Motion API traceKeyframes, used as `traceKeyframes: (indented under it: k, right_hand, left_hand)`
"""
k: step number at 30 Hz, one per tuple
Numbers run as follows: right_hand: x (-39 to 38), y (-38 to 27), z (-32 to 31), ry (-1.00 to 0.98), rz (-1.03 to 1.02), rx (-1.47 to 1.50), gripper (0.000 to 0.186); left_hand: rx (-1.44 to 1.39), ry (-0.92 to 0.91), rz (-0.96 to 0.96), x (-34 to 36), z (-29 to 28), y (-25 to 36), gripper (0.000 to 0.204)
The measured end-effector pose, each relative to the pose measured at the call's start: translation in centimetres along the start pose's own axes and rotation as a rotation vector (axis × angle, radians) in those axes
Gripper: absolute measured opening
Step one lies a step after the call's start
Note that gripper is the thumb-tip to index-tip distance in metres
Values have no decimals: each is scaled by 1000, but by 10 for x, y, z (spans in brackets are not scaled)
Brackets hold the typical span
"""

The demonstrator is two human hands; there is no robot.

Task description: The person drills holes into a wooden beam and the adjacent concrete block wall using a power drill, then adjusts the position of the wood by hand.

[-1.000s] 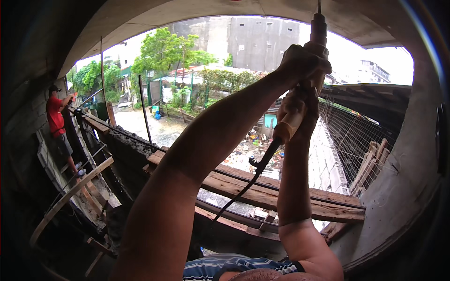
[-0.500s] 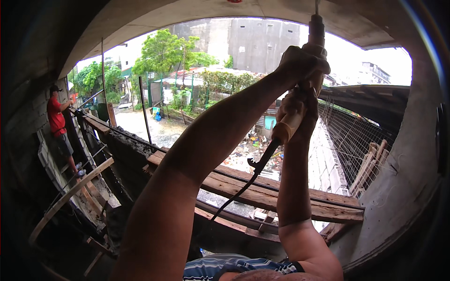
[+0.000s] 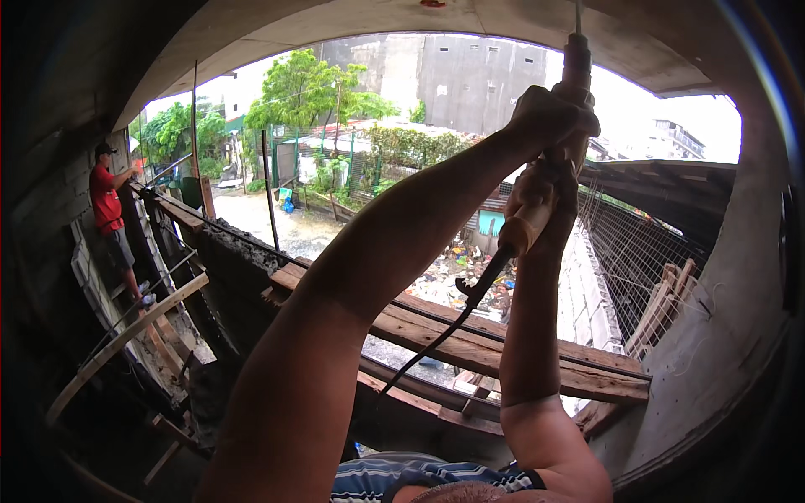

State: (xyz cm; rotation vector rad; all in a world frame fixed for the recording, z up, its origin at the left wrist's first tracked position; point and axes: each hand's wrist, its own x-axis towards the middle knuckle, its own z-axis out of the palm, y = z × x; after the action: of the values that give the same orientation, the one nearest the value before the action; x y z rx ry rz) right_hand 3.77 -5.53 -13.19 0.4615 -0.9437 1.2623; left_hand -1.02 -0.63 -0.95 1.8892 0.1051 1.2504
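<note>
Overhead I grip a long power drill (image 3: pixel 527 225) with a pale body and a black cord hanging from its lower end. My left hand (image 3: pixel 547 116) is wrapped round its upper part, just below the chuck. My right hand (image 3: pixel 538 191) holds it lower down, with fingers closed round the grip. A thin bit (image 3: pixel 578 17) rises from the chuck toward the concrete ceiling (image 3: pixel 352 18) and runs out of the picture at the top, so its tip is hidden.
A co-worker in red (image 3: pixel 109 201) stands at left on timber and block work, hands at a bar. Wooden planks (image 3: pixel 436 344) cross the opening before me. A concrete wall (image 3: pixel 704 318) with wire mesh (image 3: pixel 629 251) is at right. Outside are trees, a fence and scattered rubbish.
The view has shifted slightly, so the drill and my hands sit a little further right and lower in it. My grip on the drill is unchanged.
</note>
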Motion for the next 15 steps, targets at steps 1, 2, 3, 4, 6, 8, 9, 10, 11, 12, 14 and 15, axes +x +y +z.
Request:
traceKeyframes:
  k: [1, 2, 3, 4, 6, 8, 9, 10, 11, 12, 14, 15]
  right_hand:
    - [0, 0, 0, 0, 0, 0, 22]
    - [0, -1, -2, -15, 13, 21, 22]
    - [0, -1, -2, -28, 23, 40, 23]
    - [0, -1, -1, -26, 22, 38, 23]
    - [0, 1, 3, -28, -18, -11, 22]
    - [0, 1, 1, -28, -30, -36, 23]
    - [1, 1, 1, -29, -38, -59, 24]
    - [1, 2, 2, -30, -33, -57, 24]
    - [2, 2, 2, -20, -13, -33, 25]
    - [3, 2, 1, -6, 1, -13, 26]
    - [2, 1, 0, 1, -10, -24, 27]
    - [2, 2, 0, 6, -19, -32, 27]
  left_hand:
    - [0, 0, 0, -1, 0, 1, 47]
    - [-8, 1, 7, -2, 1, 1, 47]
    - [-19, 0, 13, -5, 2, 3, 47]
    - [-21, -1, 11, -7, 2, 6, 47]
    - [45, 23, -80, -7, 1, 10, 30]
    - [0, 3, -32, -7, 0, 7, 30]
    - [-42, -13, 15, -7, -1, 7, 31]
    - [-41, -7, 15, -6, -2, 8, 31]
    - [-9, 15, -26, -5, -2, 9, 32]
    - [20, 31, -69, -5, -2, 9, 32]
    - [-9, 6, -46, -7, -3, 8, 34]
    - [-33, -16, -22, -7, -5, 8, 35]
